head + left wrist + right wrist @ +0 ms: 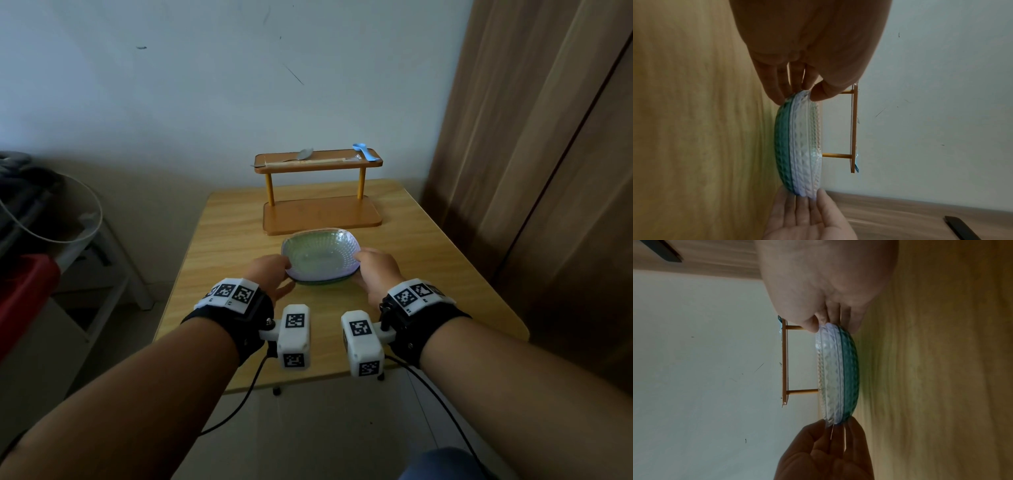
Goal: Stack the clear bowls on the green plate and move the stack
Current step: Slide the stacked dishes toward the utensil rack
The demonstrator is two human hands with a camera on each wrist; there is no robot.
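Note:
Textured clear bowls [320, 255] sit nested on a green plate [322, 281] in the middle of the wooden table. My left hand [289, 277] pinches the stack's left edge, thumb on the top bowl's rim and fingers under the plate. My right hand [359, 270] holds the right edge the same way. The left wrist view shows my left hand [799, 94] clamping clear bowls [805, 146] and green plate [782, 142] together. The right wrist view shows my right hand [831, 326] doing likewise on bowls [828, 369] and plate [850, 369]. Whether the plate touches the table I cannot tell.
An orange two-tier rack [322, 212] stands just behind the stack, with a metal spoon [303, 155], chopsticks and a blue spoon [364, 150] on its top shelf. The table [445, 274] ends close on the right near a brown wardrobe. A white stool and clutter stand left.

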